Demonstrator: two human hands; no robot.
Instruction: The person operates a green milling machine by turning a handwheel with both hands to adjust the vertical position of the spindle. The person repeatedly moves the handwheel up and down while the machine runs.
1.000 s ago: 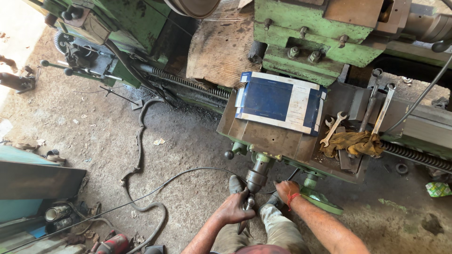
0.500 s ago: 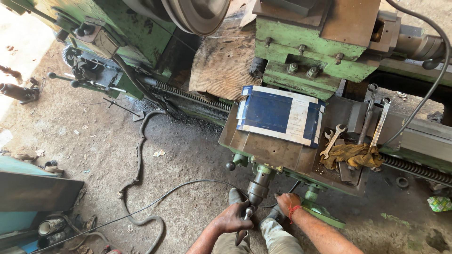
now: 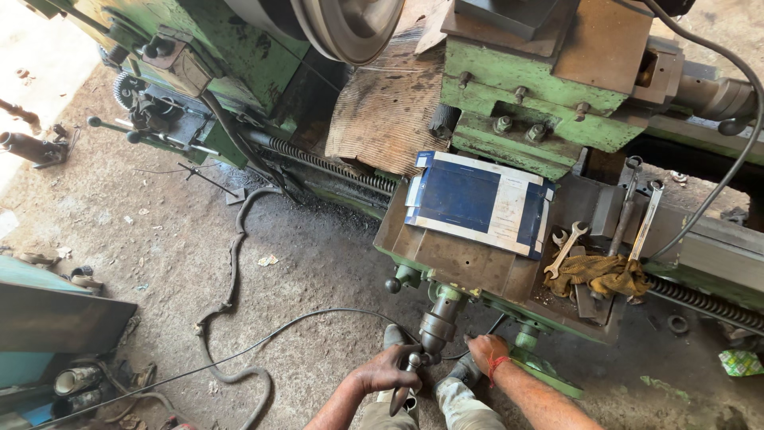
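Below, left hand grips greasy grey crank handle.

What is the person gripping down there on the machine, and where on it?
The left hand grips the crank handle at its knob end; the right hand rests beside it, its hold unclear.

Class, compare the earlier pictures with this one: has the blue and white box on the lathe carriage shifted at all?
No. The blue and white box lies at the same spot on the carriage tray, the same way left of the open-ended spanner; only the camera moved.

Bright daylight from upper left, washed-out glare there, soft shadows under machine, sharp focus, wide-angle edge bending
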